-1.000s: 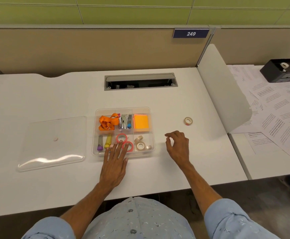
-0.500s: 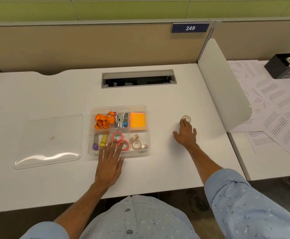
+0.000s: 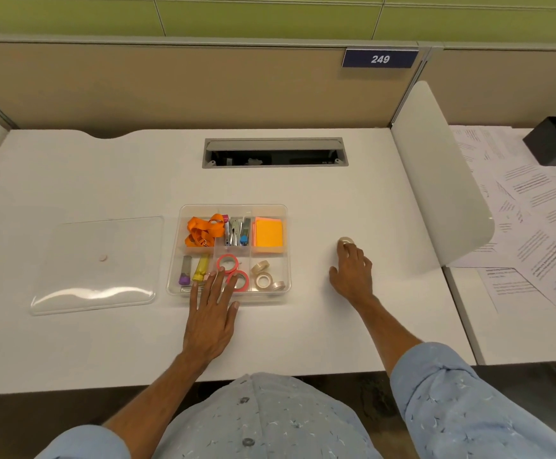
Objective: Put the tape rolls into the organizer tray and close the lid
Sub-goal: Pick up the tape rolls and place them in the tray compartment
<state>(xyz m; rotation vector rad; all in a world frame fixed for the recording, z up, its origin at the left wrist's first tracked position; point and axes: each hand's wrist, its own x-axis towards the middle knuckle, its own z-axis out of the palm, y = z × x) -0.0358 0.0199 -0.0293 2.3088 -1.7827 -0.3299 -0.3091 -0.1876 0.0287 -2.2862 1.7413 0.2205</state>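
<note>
in the head view, the clear organizer tray (image 3: 174,260) sits at the middle of the white desk (image 3: 303,326), with the right hand (image 3: 352,271) out at its 3 o'clock and the left hand (image 3: 211,314) at its 6 o'clock. the right hand's fingertips (image 3: 343,248) touch the near side of the last loose tape roll (image 3: 346,240), a pale one lying flat on the desk well apart from the tray; the fingers are curled over it, and i cannot tell whether they have pinched it yet. the left hand lies flat with its fingers spread, reaching over the tray's near rim by the pink tape rolls (image 3: 233,270), most likely to pin the light tray so it does not slide while the other hand works. three beige tape rolls (image 3: 265,278) already lie in the near right compartment, at 3 o'clock from the pink pair, so that compartment looks like the natural home for the loose roll. the far row holds an orange lanyard (image 3: 202,231), staplers (image 3: 235,230) and orange sticky notes (image 3: 267,234); highlighters (image 3: 193,270) lie in the near left compartment. the clear lid (image 3: 97,265) lies flat at the tray's 9 o'clock, just beside it and within the left hand's reach, so closing is not yet begun.
</note>
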